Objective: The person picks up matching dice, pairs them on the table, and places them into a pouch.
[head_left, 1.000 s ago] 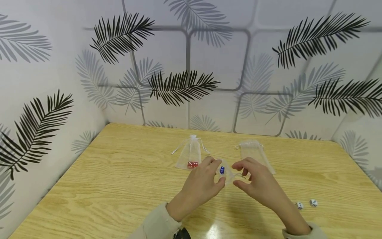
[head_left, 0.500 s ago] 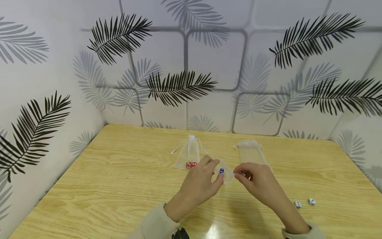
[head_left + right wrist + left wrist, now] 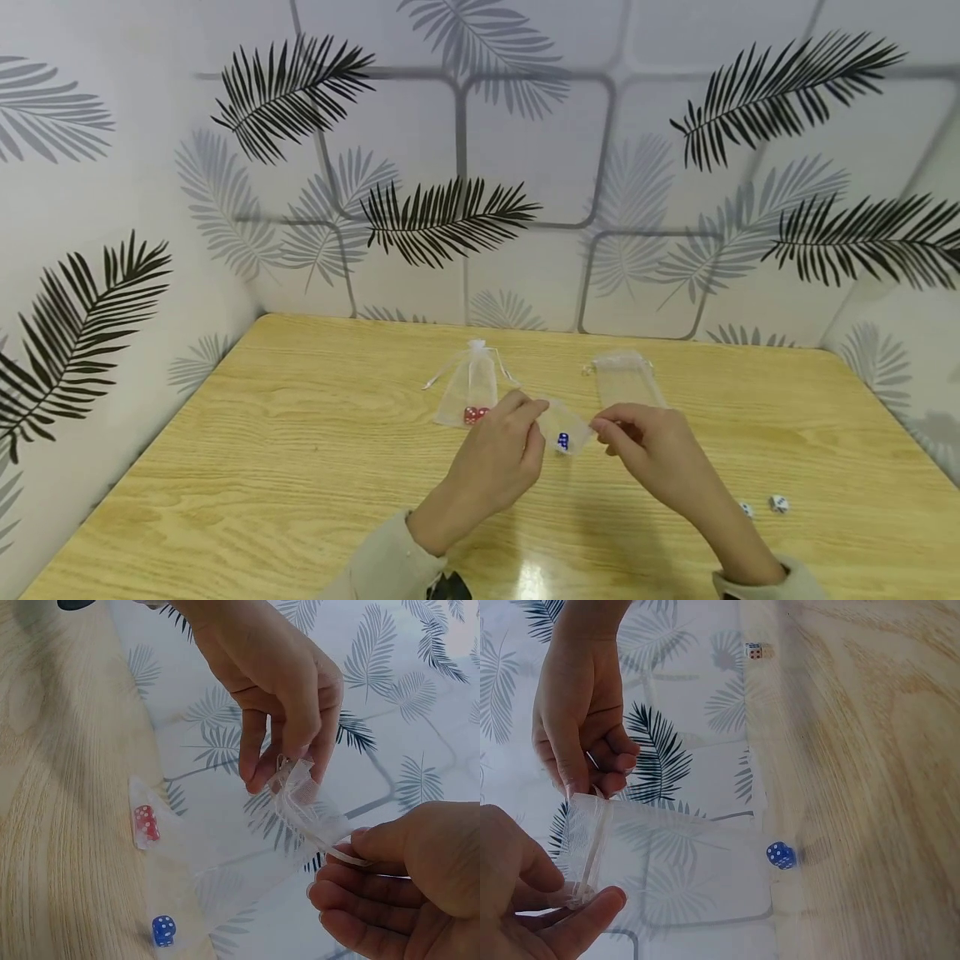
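A small white mesh drawstring bag (image 3: 682,862) hangs between the hands, its mouth and cord at the top. Several pips show on the blue dice (image 3: 563,442) lying at its bottom, close over the table. My left hand (image 3: 491,454) pinches one side of the bag's mouth between thumb and fingers. On the other side, my right hand (image 3: 660,454) pinches the mouth edge near the white cord (image 3: 330,851). In the right wrist view the gathered mesh (image 3: 300,787) stands between both hands.
Left of the hands, another mesh bag (image 3: 457,392) holds red dice (image 3: 471,415). A flat mesh bag (image 3: 626,383) lies behind my right hand. White dice (image 3: 779,503) sit at the right on the wooden table (image 3: 300,467). A patterned wall (image 3: 525,275) rises behind.
My right hand has closed from a wide-apart pose to a pinch on the bag's edge. The blue dice have sunk lower in the bag, and my left thumb has drawn in toward the fingers.
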A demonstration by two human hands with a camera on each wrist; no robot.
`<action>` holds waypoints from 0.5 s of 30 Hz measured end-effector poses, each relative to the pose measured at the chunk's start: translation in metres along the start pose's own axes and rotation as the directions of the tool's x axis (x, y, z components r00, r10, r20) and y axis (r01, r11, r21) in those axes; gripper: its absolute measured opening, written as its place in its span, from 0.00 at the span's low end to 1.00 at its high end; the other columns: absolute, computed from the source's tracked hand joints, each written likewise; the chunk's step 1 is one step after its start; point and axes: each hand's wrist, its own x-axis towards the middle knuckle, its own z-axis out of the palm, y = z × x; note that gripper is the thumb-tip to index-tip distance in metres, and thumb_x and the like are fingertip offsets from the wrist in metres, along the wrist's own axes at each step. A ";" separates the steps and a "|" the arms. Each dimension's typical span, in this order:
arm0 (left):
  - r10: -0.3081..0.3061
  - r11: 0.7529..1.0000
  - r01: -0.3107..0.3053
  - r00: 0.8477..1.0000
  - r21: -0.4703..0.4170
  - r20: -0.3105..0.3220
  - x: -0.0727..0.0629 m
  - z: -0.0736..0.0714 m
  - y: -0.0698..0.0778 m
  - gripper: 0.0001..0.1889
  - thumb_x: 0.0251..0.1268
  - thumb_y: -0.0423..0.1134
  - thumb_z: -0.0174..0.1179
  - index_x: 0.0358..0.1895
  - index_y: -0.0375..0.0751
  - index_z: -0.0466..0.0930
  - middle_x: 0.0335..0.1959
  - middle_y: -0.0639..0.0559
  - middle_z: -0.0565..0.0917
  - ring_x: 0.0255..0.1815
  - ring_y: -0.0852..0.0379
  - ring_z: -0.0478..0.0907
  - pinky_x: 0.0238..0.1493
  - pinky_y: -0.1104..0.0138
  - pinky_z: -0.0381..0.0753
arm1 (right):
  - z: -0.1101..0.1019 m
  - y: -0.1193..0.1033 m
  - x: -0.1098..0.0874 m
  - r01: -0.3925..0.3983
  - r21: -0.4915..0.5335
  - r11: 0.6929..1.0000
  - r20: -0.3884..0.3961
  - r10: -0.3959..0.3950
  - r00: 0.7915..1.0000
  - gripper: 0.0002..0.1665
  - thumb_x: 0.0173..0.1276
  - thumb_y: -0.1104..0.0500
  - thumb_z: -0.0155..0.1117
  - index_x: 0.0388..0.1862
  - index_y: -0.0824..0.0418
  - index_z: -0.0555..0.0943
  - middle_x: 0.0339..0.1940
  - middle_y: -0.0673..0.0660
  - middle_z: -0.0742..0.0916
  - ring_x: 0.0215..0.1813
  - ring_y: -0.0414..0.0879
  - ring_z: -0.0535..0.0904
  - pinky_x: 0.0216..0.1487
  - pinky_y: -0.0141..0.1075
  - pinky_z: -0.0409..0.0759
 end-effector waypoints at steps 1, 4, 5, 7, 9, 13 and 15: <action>0.009 1.000 -0.008 1.000 0.011 -0.008 0.000 0.000 0.000 0.15 0.64 0.27 0.48 0.50 0.29 0.80 0.39 0.44 0.81 0.29 0.59 0.77 0.28 0.78 0.75 | -0.001 0.000 0.001 -0.002 -0.003 1.000 -0.004 0.002 1.000 0.06 0.66 0.65 0.62 0.32 0.63 0.85 0.23 0.50 0.85 0.23 0.32 0.77 0.20 0.28 0.76; 0.035 0.999 -0.033 0.999 0.040 -0.028 0.002 -0.001 -0.001 0.12 0.65 0.25 0.52 0.48 0.29 0.81 0.36 0.44 0.81 0.30 0.57 0.79 0.29 0.78 0.76 | -0.004 0.000 0.002 -0.016 -0.013 1.000 -0.008 0.016 1.000 0.05 0.65 0.65 0.62 0.34 0.65 0.85 0.24 0.52 0.86 0.23 0.35 0.79 0.21 0.28 0.77; 0.042 0.998 -0.041 0.999 0.046 -0.031 0.002 -0.002 -0.001 0.11 0.64 0.25 0.54 0.48 0.30 0.82 0.36 0.44 0.81 0.31 0.57 0.80 0.30 0.78 0.77 | -0.006 0.000 0.001 -0.021 -0.021 1.000 -0.008 0.021 1.000 0.06 0.66 0.65 0.62 0.34 0.65 0.85 0.24 0.52 0.86 0.23 0.36 0.80 0.22 0.28 0.77; 0.051 0.998 -0.050 0.998 0.040 -0.038 0.002 -0.003 -0.002 0.11 0.62 0.24 0.57 0.47 0.30 0.82 0.35 0.45 0.81 0.31 0.57 0.80 0.31 0.77 0.78 | -0.008 0.001 0.001 -0.034 -0.028 0.999 -0.010 0.034 0.999 0.06 0.66 0.65 0.62 0.35 0.65 0.85 0.25 0.52 0.86 0.24 0.37 0.80 0.22 0.28 0.77; 0.054 0.998 -0.053 0.997 0.017 -0.049 0.003 -0.004 -0.003 0.11 0.61 0.24 0.58 0.46 0.32 0.83 0.33 0.46 0.82 0.31 0.57 0.81 0.32 0.77 0.79 | -0.011 0.002 0.000 -0.046 -0.035 0.998 -0.014 0.046 0.999 0.06 0.66 0.64 0.62 0.35 0.65 0.85 0.24 0.52 0.86 0.24 0.37 0.80 0.22 0.28 0.77; 0.052 0.998 -0.053 0.996 -0.025 -0.067 0.003 -0.005 -0.005 0.09 0.63 0.27 0.58 0.45 0.33 0.82 0.31 0.48 0.84 0.28 0.60 0.81 0.31 0.77 0.78 | -0.015 0.004 -0.002 -0.068 -0.037 0.997 -0.025 0.067 0.997 0.06 0.66 0.64 0.62 0.34 0.64 0.85 0.24 0.52 0.86 0.24 0.35 0.80 0.21 0.29 0.77; 0.043 0.998 -0.047 0.996 -0.048 -0.073 0.003 -0.006 -0.007 0.07 0.65 0.29 0.58 0.44 0.34 0.79 0.30 0.48 0.85 0.26 0.61 0.81 0.29 0.78 0.77 | -0.016 0.005 -0.002 -0.073 -0.029 0.997 -0.024 0.072 0.997 0.06 0.66 0.64 0.62 0.34 0.64 0.85 0.23 0.51 0.85 0.24 0.35 0.80 0.21 0.29 0.77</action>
